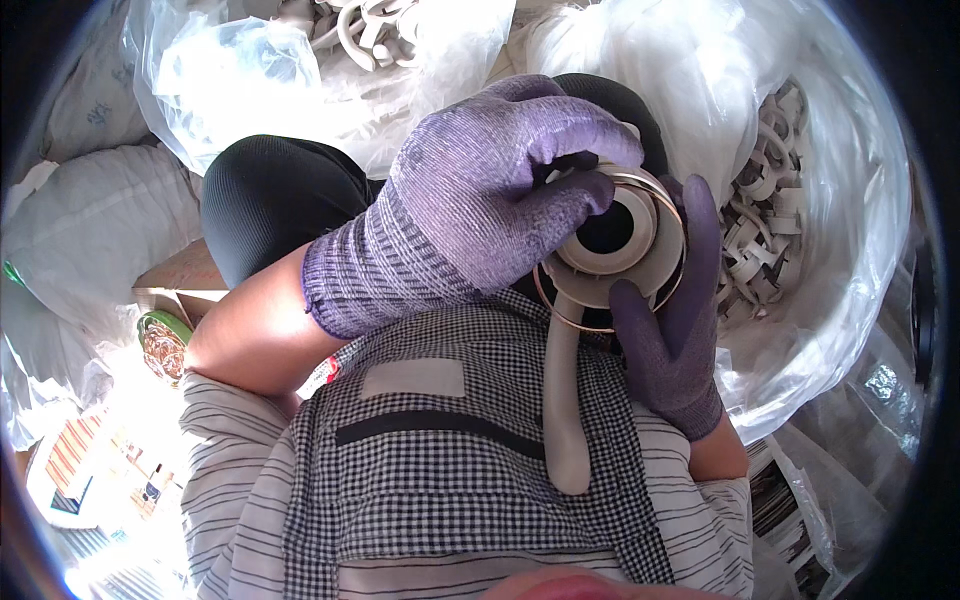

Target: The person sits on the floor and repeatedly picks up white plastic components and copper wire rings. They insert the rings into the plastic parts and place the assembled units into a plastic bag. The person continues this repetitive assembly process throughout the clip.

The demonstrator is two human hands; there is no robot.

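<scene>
In front of my chest is a beige plastic collar, round and hollow, with a long curved handle pointing down toward me. A thin gold-coloured ring runs along its upper rim, and a gold-coloured loop also shows lower down, around the collar and across the handle's top. My left hand, in a purple knit glove, pinches at the ring on the rim between thumb and forefinger. Gloved the same way, my right hand grips the collar from the right, thumb on its near side. Its other fingers are partly hidden behind the collar.
On the right stands a large clear plastic bag holding many beige handled pieces. Similar pieces fill another bag at the far side. To the left are a green-rimmed container of copper-coloured rings, a cardboard box and pale sacks.
</scene>
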